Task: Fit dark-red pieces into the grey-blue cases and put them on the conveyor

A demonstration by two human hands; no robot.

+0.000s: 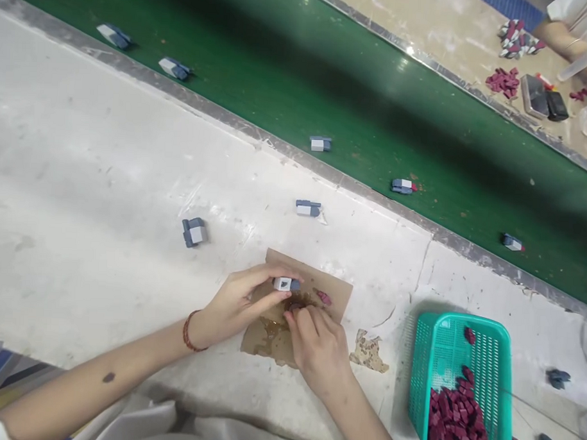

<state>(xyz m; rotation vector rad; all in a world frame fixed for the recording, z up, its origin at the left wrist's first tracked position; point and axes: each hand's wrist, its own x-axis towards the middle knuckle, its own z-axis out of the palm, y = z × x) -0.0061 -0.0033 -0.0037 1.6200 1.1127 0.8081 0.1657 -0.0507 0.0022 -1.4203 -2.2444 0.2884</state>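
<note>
My left hand (245, 300) pinches a small white and blue-grey plastic part (283, 284) between thumb and fingers, with a square recess showing on its white face. Just right of it, my right hand (315, 343) is closed, its fingertips down at a wet brown patch on a piece of cardboard (336, 290); whatever those fingers hold is hidden. A maroon piece (323, 297) lies on the cardboard beyond my right hand. Two similar white and blue-grey parts, one nearer (308, 208) and one to the left (194, 232), rest on the white table.
Several like parts lie on the green conveyor belt (260, 71). A teal basket (502, 381) with maroon pieces stands at right, near dark parts (557, 378). Stained scrap (368, 351) lies beside the cardboard. Across the belt, another person's arm (557, 38) is near piled parts.
</note>
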